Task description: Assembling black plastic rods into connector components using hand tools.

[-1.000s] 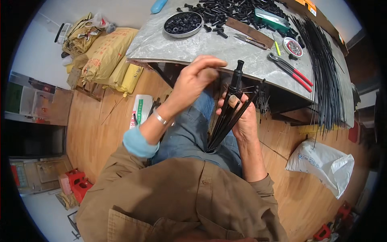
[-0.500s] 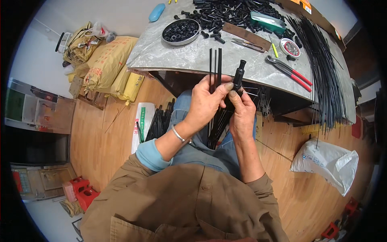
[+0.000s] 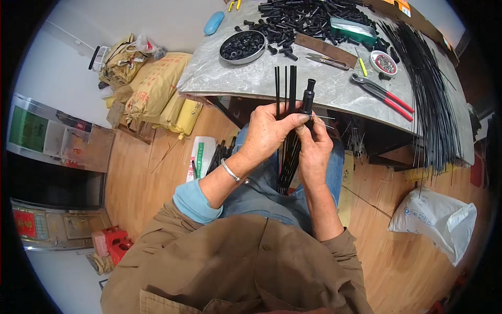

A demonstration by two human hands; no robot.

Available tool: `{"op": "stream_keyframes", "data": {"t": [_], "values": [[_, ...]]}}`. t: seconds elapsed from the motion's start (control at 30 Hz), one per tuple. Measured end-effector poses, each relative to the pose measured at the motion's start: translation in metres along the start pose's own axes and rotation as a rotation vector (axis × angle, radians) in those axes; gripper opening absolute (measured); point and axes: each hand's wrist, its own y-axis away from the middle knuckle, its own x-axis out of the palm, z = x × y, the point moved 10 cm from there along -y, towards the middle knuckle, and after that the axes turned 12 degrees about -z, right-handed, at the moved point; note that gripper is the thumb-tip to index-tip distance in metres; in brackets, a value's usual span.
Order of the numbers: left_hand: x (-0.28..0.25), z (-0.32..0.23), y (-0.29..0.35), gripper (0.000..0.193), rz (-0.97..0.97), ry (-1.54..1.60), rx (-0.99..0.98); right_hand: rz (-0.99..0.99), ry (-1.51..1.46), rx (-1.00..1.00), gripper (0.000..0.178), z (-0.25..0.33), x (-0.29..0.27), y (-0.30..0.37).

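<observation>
My left hand [image 3: 267, 132] is closed around several thin black rods [image 3: 292, 86] that stick up above its fingers. Its thumb presses on the lower part of a black stepped tubular fitting [image 3: 308, 97] with a flared tip. Close beside it, my right hand [image 3: 315, 152] is closed at the base of this fitting, thumb against it. Thin silvery pins or wires [image 3: 325, 124] poke out to the right from the right fingers. Below the hands, a bundle of black rods [image 3: 289, 167] slants down between my knees; how it joins the fitting is hidden by the fingers.
On the grey table [image 3: 219, 81] lie a heap of black fittings [image 3: 308, 18], a bowl of black rings [image 3: 242, 47], scissors [image 3: 327, 61], red-handled pliers [image 3: 381, 97], a small dish of metal bits [image 3: 384, 64] and long black rods [image 3: 434, 115]. A white sack [image 3: 431, 217] stands right.
The whole view has shifted, so the table and floor sit further right. Both hands keep their grip, and my left thumb now lies across the fitting's lower part.
</observation>
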Motion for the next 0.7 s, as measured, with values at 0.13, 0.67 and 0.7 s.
{"op": "stream_keyframes", "data": {"t": [0.13,0.67,0.7], "values": [[-0.003,0.0,0.006,0.028,-0.054,-0.028,0.022,0.039,0.075,-0.064,0.028,0.018,0.003,0.003],[-0.006,0.003,0.015,0.024,-0.086,0.219,0.066,0.264,0.228,0.285,0.025,-0.014,-0.01,-0.007],[-0.006,0.002,0.015,0.024,-0.089,0.209,0.085,0.261,0.23,0.287,0.025,-0.016,-0.012,-0.01]]}}
